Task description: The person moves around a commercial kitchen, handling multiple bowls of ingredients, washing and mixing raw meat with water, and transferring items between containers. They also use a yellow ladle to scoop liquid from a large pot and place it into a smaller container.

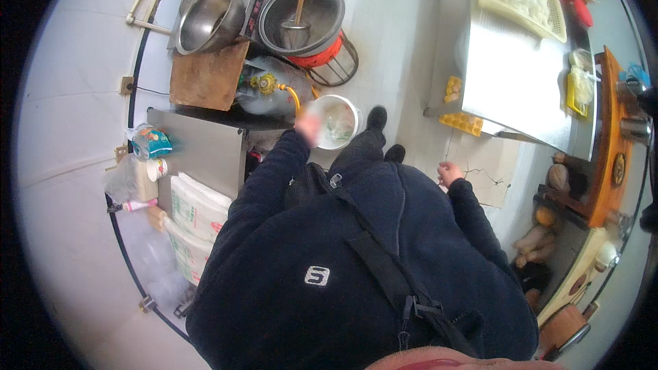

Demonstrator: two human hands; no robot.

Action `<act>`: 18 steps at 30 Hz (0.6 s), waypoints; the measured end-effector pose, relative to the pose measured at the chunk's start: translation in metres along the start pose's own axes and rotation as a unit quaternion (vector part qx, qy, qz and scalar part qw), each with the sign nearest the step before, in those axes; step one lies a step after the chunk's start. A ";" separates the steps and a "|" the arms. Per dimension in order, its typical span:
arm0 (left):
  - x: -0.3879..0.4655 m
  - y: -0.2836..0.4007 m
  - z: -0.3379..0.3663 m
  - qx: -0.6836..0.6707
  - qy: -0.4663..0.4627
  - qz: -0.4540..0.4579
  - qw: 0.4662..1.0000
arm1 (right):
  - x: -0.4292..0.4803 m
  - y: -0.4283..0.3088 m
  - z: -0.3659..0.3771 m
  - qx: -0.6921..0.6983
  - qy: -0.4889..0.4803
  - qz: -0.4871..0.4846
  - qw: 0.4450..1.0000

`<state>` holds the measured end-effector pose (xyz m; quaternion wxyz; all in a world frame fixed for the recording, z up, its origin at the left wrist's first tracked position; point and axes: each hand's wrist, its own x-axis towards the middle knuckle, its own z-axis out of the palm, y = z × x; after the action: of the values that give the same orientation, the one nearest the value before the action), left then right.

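Observation:
A blur covers much of my left hand [309,126], which is at the left rim of a white plastic bucket [354,108]. Whether its fingers grip the rim is unclear. Pale and greenish contents [335,122] show inside the bucket, which stands on the floor left of my feet. My right hand [450,173] hangs beside my body, its fingers loosely bent and a little apart, with nothing visible in it. Behind the bucket a gas cylinder [267,97] with a yellow valve and hose lies near my left hand.
Ahead stands a large dark pot [329,5] with a long-handled strainer [295,33] on a red-banded stand. At left are a metal cabinet [200,139] and a steel bowl [203,25]. At right a steel table [519,77] bears a yellow basket [555,15]; egg trays [460,122] sit below.

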<state>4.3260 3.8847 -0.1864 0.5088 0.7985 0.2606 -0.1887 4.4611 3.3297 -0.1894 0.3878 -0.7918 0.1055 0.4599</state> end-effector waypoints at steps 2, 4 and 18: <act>0.001 -0.001 -0.001 -0.022 0.016 -0.078 0.997 | 0.002 -0.042 0.001 0.015 -0.026 -0.032 0.999; 0.006 0.009 -0.006 -0.103 0.042 -0.199 0.974 | 0.005 -0.089 0.003 0.037 -0.062 -0.051 0.996; 0.149 0.061 -0.078 -0.298 0.108 -0.252 0.914 | 0.115 -0.335 -0.006 -0.202 -0.112 -0.138 0.963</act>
<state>4.4839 3.9679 -0.1952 0.6272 0.5332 0.5509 -0.1372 4.7037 3.5743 -0.1075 0.2885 -0.8040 -0.1438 0.4997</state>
